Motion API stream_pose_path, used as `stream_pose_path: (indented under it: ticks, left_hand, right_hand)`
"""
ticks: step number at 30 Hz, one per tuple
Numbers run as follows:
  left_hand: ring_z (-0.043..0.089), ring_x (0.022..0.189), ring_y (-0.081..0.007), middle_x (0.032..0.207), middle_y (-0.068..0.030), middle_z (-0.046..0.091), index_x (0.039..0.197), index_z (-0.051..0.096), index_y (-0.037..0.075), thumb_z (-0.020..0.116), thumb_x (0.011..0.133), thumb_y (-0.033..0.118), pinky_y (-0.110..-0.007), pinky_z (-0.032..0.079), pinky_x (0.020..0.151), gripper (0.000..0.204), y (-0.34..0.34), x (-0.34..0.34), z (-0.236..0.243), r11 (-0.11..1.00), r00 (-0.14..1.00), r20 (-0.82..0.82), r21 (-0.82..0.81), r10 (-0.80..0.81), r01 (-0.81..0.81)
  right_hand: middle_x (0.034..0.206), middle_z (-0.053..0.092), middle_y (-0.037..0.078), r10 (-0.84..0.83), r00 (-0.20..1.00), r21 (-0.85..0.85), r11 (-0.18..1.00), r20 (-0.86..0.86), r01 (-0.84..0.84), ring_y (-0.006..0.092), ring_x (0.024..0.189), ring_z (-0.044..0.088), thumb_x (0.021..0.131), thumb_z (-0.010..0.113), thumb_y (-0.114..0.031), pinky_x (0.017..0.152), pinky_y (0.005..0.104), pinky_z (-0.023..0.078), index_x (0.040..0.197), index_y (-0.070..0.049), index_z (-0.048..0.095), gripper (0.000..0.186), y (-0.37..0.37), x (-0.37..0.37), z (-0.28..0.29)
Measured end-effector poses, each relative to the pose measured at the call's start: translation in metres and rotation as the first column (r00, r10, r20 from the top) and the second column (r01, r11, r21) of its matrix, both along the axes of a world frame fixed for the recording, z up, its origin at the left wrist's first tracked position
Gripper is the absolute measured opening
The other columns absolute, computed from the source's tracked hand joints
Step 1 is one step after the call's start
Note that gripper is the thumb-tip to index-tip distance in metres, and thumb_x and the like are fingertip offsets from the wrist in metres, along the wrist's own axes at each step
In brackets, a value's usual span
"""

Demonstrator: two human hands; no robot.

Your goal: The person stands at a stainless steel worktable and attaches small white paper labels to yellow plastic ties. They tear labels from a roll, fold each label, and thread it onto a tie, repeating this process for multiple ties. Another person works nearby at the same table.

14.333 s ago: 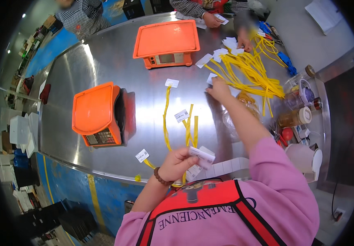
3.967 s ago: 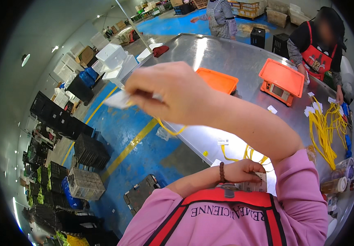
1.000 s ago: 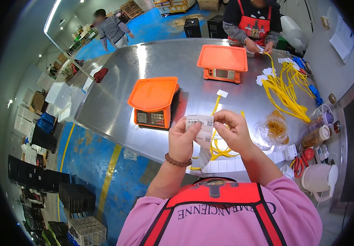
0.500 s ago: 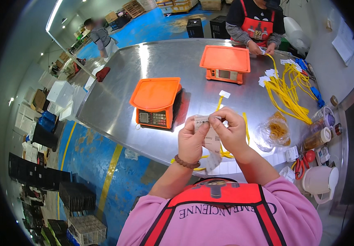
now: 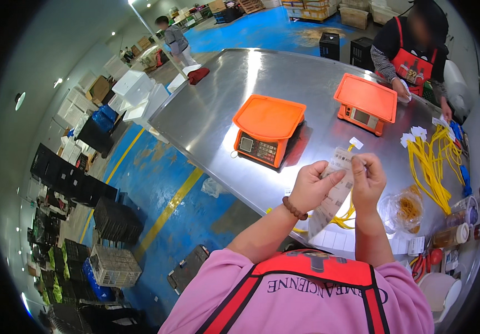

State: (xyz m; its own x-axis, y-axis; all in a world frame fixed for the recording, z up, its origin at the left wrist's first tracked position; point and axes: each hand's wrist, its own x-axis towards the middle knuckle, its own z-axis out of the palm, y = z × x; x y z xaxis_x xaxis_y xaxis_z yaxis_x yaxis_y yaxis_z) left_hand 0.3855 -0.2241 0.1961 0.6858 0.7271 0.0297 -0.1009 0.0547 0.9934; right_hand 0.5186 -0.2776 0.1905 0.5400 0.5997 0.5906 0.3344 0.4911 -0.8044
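Observation:
My left hand (image 5: 310, 185) and my right hand (image 5: 368, 177) are raised together over the near edge of the steel table (image 5: 234, 94). Between them they hold a long white strip of labels (image 5: 334, 192) that hangs down toward my chest. The left fingers pinch the strip's middle, and the right fingertips pinch its top end. Yellow tagged ties (image 5: 344, 217) lie on the table just below my hands.
Two orange scales stand on the table, one near (image 5: 266, 127) and one farther (image 5: 365, 103). A pile of yellow ties with white tags (image 5: 432, 161) and a bag of rubber bands (image 5: 408, 209) lie at the right. A person in a red apron (image 5: 415, 53) works opposite.
Both hands have stayed together on the label strip, shifting slightly right. My view has turned a little, so the scales sit farther right than before.

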Motion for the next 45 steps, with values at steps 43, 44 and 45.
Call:
stream_pose_path:
  ticks: [43,44,45]
  left_hand:
    - [0.055,0.067,-0.0155,0.087,-0.0070,0.061,0.085,0.059,0.007,0.057,0.081,0.008,-0.027,0.038,0.058,0.004,-0.037,-0.149,-0.026,0.763,0.099,0.952,0.169,-0.291,0.624]
    - [0.055,0.068,-0.0156,0.087,-0.0073,0.061,0.085,0.059,0.007,0.057,0.081,0.008,-0.027,0.038,0.058,0.004,-0.035,-0.152,-0.026,0.761,0.102,0.953,0.160,-0.286,0.629]
    - [0.055,0.068,-0.0157,0.087,-0.0076,0.061,0.084,0.059,0.007,0.057,0.081,0.007,-0.027,0.038,0.058,0.004,-0.031,-0.154,-0.030,0.752,0.093,0.953,0.165,-0.289,0.639]
  right_hand:
    - [0.083,0.056,0.015,0.636,0.542,-0.780,0.622,0.549,0.060,0.0327,0.078,0.056,0.075,0.046,-0.009,0.069,0.0413,0.046,0.076,-0.003,0.057,0.013,0.049,-0.020,-0.257]
    - [0.084,0.058,0.017,0.531,0.668,-0.776,0.621,0.522,0.114,0.0342,0.077,0.057,0.077,0.047,-0.011,0.071,0.0417,0.046,0.080,-0.002,0.059,0.014,0.065,-0.013,-0.245]
    - [0.087,0.059,0.019,0.342,0.831,-0.700,0.710,0.439,0.078,0.0360,0.078,0.058,0.078,0.051,-0.013,0.071,0.0412,0.047,0.085,-0.002,0.061,0.017,0.079,0.003,-0.254]
